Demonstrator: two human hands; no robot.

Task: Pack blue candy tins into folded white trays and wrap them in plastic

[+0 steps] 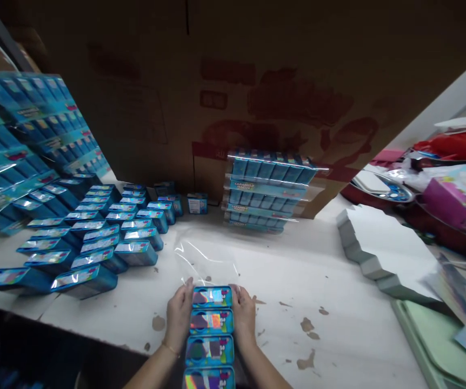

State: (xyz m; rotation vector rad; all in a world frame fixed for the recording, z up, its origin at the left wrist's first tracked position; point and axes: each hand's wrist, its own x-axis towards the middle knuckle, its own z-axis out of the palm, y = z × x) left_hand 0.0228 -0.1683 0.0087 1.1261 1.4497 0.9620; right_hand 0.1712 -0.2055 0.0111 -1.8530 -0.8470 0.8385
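Observation:
Between my two hands lies a row of several small blue boxes [211, 350] with shiny labels, running toward me over the table's front edge. My left hand [178, 313] grips its left side near the far end, fingers wrapped along the edge. On the opposite side my right hand [244, 313] holds it the same way. A clear plastic bag [204, 260] spreads on the table just beyond the far box and reaches my fingertips. Whether the boxes are inside the bag, I cannot tell for sure.
Loose blue boxes [99, 233] stand in rows at the left. Wrapped packs [10, 140] are stacked behind them, and another wrapped stack [263, 194] stands against a large cardboard carton [147, 108]. White card pieces [387, 243] and a pale green container [444, 340] lie right.

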